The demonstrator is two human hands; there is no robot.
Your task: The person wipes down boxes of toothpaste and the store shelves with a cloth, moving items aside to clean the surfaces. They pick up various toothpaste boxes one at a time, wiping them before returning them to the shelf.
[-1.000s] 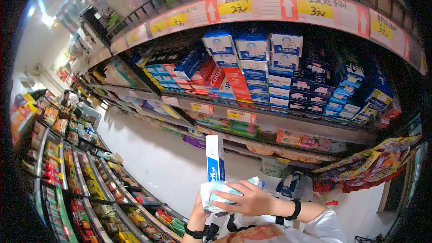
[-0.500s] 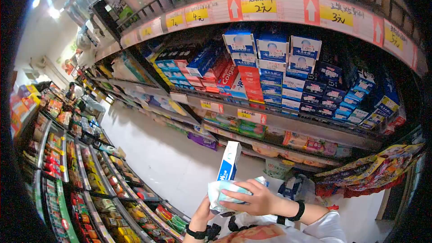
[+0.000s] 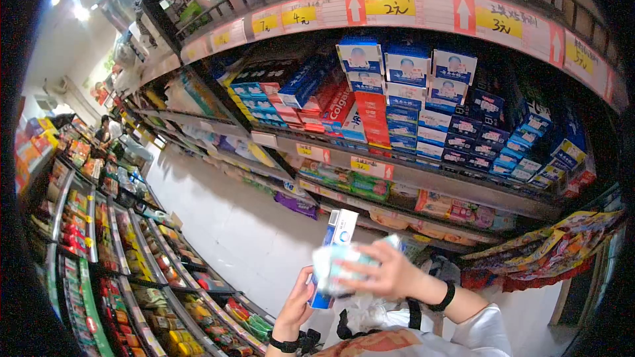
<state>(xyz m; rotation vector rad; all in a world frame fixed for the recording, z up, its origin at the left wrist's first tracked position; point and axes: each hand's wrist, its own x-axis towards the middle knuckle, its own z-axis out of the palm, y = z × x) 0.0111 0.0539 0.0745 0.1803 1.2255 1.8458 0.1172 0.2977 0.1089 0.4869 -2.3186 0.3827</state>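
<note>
A white and blue box (image 3: 343,228) stands tilted upright at the lower middle, with its lower end in my left hand (image 3: 297,301), whose fingers are wrapped round it. My right hand (image 3: 387,271) holds a pale mint-green cloth or wipe (image 3: 327,268) against the front of the box, covering its middle. The right hand and the cloth are smeared by motion. Beyond the hands, stacked toothpaste boxes (image 3: 403,119) in blue, white and red fill a shelf.
Price labels line the upper shelf edge (image 3: 423,10). Lower shelves hold colourful packets (image 3: 456,208). At the left are racks of packaged goods (image 3: 126,264). Patterned cloth (image 3: 549,244) hangs at the right. A person (image 3: 104,131) is far down the aisle.
The view has shifted, so the shelf sits farther right than a second ago. My right hand and the cloth have moved right relative to my left hand, and the box's lower end now shows.
</note>
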